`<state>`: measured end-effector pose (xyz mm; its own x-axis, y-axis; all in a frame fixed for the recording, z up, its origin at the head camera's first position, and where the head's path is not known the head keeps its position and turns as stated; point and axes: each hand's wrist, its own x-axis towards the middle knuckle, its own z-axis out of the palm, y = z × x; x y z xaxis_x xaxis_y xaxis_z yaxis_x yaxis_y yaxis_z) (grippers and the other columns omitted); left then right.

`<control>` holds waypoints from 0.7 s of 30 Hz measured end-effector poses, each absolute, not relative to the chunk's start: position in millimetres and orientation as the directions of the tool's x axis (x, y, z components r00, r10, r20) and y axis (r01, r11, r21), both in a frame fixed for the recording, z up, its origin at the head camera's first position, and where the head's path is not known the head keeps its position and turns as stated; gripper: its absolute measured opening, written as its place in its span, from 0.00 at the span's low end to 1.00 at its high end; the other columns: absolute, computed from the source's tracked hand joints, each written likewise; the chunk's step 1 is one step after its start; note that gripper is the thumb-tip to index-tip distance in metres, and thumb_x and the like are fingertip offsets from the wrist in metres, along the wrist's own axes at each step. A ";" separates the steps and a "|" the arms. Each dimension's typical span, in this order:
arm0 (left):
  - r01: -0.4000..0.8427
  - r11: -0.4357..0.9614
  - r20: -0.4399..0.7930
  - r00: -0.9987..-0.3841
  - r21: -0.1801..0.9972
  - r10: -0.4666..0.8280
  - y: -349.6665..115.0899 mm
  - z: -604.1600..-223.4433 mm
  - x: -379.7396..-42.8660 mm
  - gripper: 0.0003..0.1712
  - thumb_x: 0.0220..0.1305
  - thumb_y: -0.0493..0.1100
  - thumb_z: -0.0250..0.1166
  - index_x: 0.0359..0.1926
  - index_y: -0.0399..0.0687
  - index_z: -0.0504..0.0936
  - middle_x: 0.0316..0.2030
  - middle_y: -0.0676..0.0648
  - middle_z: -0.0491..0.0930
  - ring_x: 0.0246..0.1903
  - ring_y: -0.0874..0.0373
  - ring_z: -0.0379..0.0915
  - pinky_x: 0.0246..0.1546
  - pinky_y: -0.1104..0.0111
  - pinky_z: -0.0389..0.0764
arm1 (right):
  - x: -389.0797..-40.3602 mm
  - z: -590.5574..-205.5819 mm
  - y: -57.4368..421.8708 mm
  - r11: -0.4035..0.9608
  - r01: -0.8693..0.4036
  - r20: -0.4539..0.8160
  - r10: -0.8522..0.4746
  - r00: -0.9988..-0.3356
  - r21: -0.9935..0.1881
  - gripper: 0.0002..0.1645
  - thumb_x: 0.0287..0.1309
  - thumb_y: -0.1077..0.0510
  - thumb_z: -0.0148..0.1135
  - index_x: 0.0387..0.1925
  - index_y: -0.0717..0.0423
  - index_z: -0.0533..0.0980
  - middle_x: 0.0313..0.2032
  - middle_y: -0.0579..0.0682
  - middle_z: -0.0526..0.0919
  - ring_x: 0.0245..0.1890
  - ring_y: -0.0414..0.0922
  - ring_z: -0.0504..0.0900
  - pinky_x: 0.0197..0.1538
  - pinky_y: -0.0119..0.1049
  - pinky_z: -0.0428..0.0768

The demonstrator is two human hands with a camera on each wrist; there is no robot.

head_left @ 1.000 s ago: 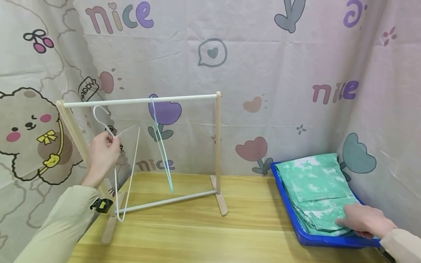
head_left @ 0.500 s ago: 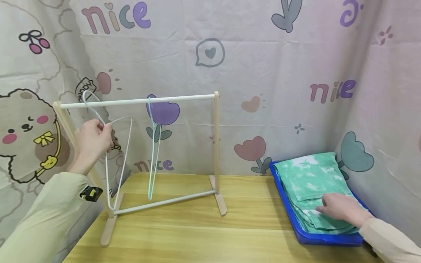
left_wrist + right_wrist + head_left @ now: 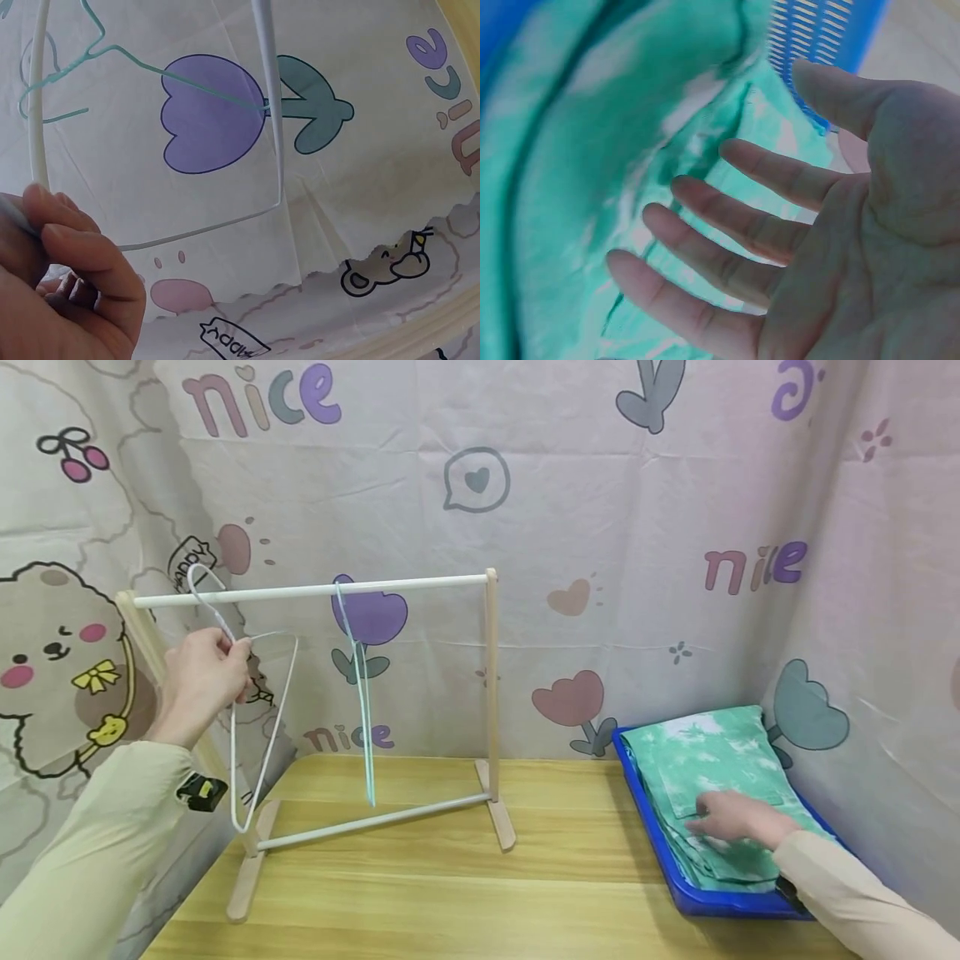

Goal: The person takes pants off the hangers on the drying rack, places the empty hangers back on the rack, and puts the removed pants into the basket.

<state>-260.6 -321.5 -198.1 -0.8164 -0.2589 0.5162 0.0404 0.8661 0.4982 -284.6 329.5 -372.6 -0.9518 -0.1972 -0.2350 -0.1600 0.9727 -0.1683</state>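
Note:
My left hand (image 3: 204, 677) pinches a white clothes hanger (image 3: 232, 743) just below its hook, near the left end of the rack's top bar (image 3: 285, 594). The hook stands above bar level and overlaps the bar in the head view. A light teal hanger (image 3: 363, 693) hangs from the middle of that bar. Over at the right, my right hand (image 3: 738, 820) is above folded green and white tie-dye fabric (image 3: 720, 743) in a blue basket (image 3: 686, 893). In the right wrist view, its fingers (image 3: 705, 247) are spread and hold nothing.
The wooden rack's right post (image 3: 492, 685) and feet stand on a wood-grain table (image 3: 450, 893). A patterned curtain (image 3: 480, 543) closes off the back and both sides. Slots show in the basket's wall (image 3: 810, 37).
My left hand has lifted the white hanger up and left, bringing its hook from below the bar to above it. My right hand has moved left over the fabric. The teal hanger has swung.

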 end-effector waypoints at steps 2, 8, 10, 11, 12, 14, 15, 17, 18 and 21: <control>0.039 0.867 0.517 -0.816 0.497 -0.259 -322.6 -197.1 -261.4 0.24 0.74 0.57 0.45 0.36 0.40 0.73 0.11 0.56 0.76 0.16 0.55 0.73 0.17 0.62 0.68 | -288.7 -370.0 320.1 0.971 -0.167 -0.230 -0.205 -0.951 -0.171 0.30 0.64 0.44 0.60 0.50 0.68 0.74 0.43 0.59 0.82 0.38 0.50 0.81 0.42 0.54 0.79; 0.036 0.860 0.506 -0.820 0.509 -0.266 -324.1 -197.2 -262.4 0.24 0.74 0.56 0.45 0.36 0.40 0.73 0.13 0.52 0.78 0.17 0.55 0.74 0.18 0.62 0.68 | -292.7 -367.3 281.0 0.962 -0.195 -0.153 -0.226 -0.962 -0.193 0.23 0.63 0.44 0.61 0.37 0.62 0.79 0.28 0.50 0.81 0.26 0.43 0.76 0.31 0.43 0.77; 0.027 0.861 0.500 -0.823 0.508 -0.269 -324.5 -197.9 -263.4 0.24 0.73 0.57 0.45 0.36 0.41 0.74 0.14 0.51 0.79 0.18 0.54 0.74 0.18 0.61 0.68 | -292.5 -368.3 270.1 0.956 -0.210 -0.113 -0.236 -0.965 -0.206 0.21 0.63 0.45 0.62 0.27 0.59 0.77 0.20 0.46 0.74 0.20 0.41 0.69 0.25 0.36 0.71; 0.022 0.862 0.495 -0.826 0.506 -0.270 -324.8 -198.2 -264.1 0.25 0.73 0.57 0.45 0.36 0.41 0.74 0.14 0.50 0.80 0.18 0.54 0.74 0.18 0.61 0.68 | -292.5 -369.1 265.7 0.954 -0.214 -0.094 -0.237 -0.967 -0.212 0.21 0.63 0.46 0.62 0.24 0.57 0.75 0.18 0.44 0.70 0.18 0.40 0.66 0.24 0.34 0.66; 0.015 0.865 0.491 -0.828 0.502 -0.271 -325.2 -198.3 -264.8 0.25 0.73 0.58 0.44 0.36 0.42 0.74 0.15 0.51 0.80 0.19 0.54 0.74 0.18 0.61 0.67 | -292.7 -370.3 261.7 0.952 -0.214 -0.076 -0.235 -0.969 -0.219 0.21 0.63 0.46 0.62 0.21 0.55 0.72 0.16 0.44 0.66 0.16 0.40 0.64 0.23 0.33 0.63; 0.005 0.867 0.482 -0.833 0.498 -0.271 -326.6 -198.7 -266.5 0.26 0.73 0.59 0.44 0.36 0.42 0.74 0.15 0.51 0.80 0.19 0.53 0.74 0.18 0.61 0.67 | -294.3 -371.6 254.8 0.952 -0.215 -0.041 -0.229 -0.973 -0.220 0.22 0.63 0.47 0.62 0.18 0.54 0.69 0.15 0.44 0.63 0.15 0.40 0.62 0.22 0.32 0.60; 0.001 0.870 0.480 -0.834 0.493 -0.271 -327.4 -198.8 -267.1 0.26 0.73 0.59 0.44 0.36 0.42 0.75 0.15 0.51 0.80 0.19 0.54 0.74 0.19 0.61 0.67 | -295.7 -372.1 251.6 0.951 -0.222 -0.023 -0.232 -0.972 -0.217 0.21 0.63 0.49 0.62 0.19 0.53 0.69 0.15 0.44 0.63 0.15 0.40 0.62 0.22 0.32 0.60; -0.001 0.873 0.479 -0.836 0.488 -0.269 -329.7 -199.6 -267.8 0.26 0.73 0.59 0.44 0.37 0.42 0.75 0.14 0.52 0.79 0.19 0.54 0.74 0.19 0.62 0.67 | -300.2 -373.9 245.0 0.944 -0.235 0.018 -0.238 -0.971 -0.231 0.21 0.63 0.50 0.62 0.18 0.53 0.69 0.14 0.44 0.63 0.14 0.40 0.62 0.21 0.32 0.61; -0.001 0.874 0.480 -0.835 0.485 -0.268 -331.0 -200.2 -268.0 0.26 0.73 0.59 0.44 0.37 0.41 0.75 0.14 0.52 0.79 0.18 0.54 0.73 0.19 0.62 0.67 | -303.1 -374.6 241.4 0.940 -0.245 0.042 -0.242 -0.969 -0.238 0.20 0.63 0.51 0.62 0.17 0.53 0.70 0.14 0.43 0.64 0.14 0.39 0.62 0.21 0.32 0.61; 0.001 0.881 0.484 -0.836 0.474 -0.260 -333.9 -202.8 -267.7 0.27 0.73 0.59 0.44 0.35 0.41 0.75 0.13 0.52 0.78 0.18 0.54 0.73 0.19 0.62 0.67 | -310.8 -375.3 228.9 0.921 -0.288 0.103 -0.270 -0.957 -0.263 0.18 0.63 0.53 0.62 0.19 0.53 0.74 0.14 0.43 0.66 0.14 0.38 0.64 0.20 0.32 0.63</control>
